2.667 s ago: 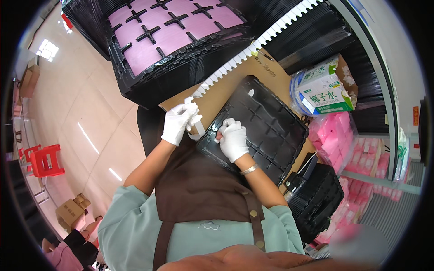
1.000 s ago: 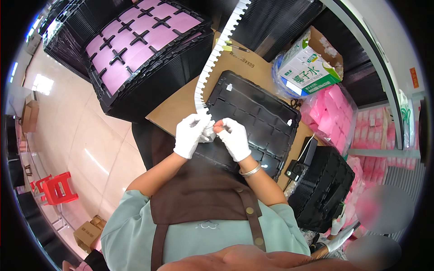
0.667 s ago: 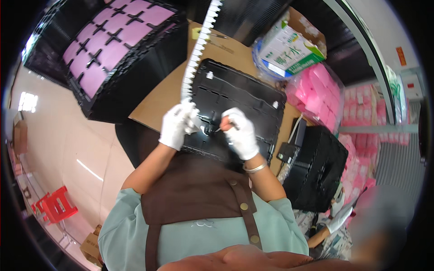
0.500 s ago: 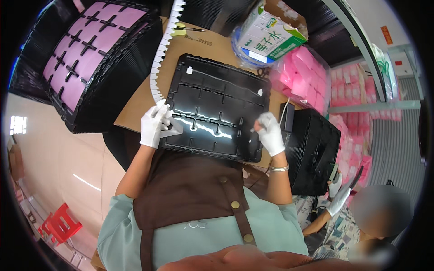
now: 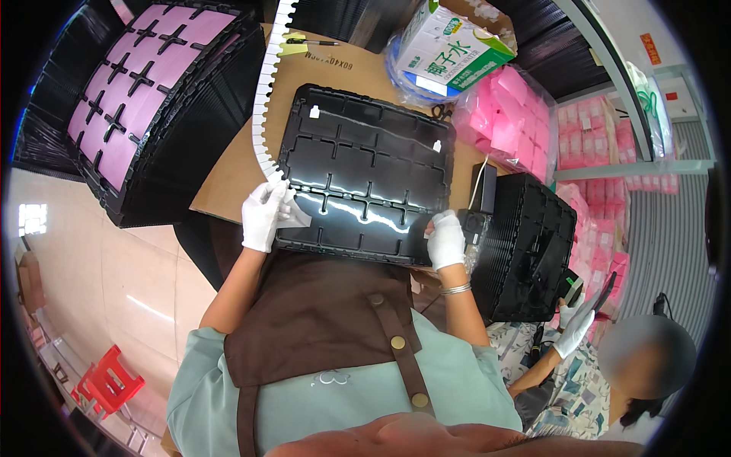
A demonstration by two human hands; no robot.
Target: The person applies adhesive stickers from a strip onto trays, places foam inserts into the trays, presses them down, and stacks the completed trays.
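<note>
A black moulded tray [image 5: 365,171] with several compartments lies on a cardboard sheet [image 5: 228,171] in front of me. Two small white labels [image 5: 314,112] sit on its far corners. A long white toothed strip [image 5: 263,99] curves down from the top of the view to the tray's near left corner. My left hand [image 5: 264,215], in a white glove, pinches the end of that strip together with a small white piece at that corner. My right hand [image 5: 445,238], also gloved, grips the tray's near right corner.
A stack of black trays topped with pink sheets [image 5: 137,99] stands at the left. A green and white carton in a plastic bag [image 5: 449,49] and a bag of pink packets [image 5: 510,122] lie beyond the tray. Another black tray stack [image 5: 525,244] is at the right, near a co-worker's gloved hand [image 5: 575,335].
My right hand left the strip near my left hand and went to the tray's near right corner. The left hand stayed on the strip's end. My view swung over the tray.
</note>
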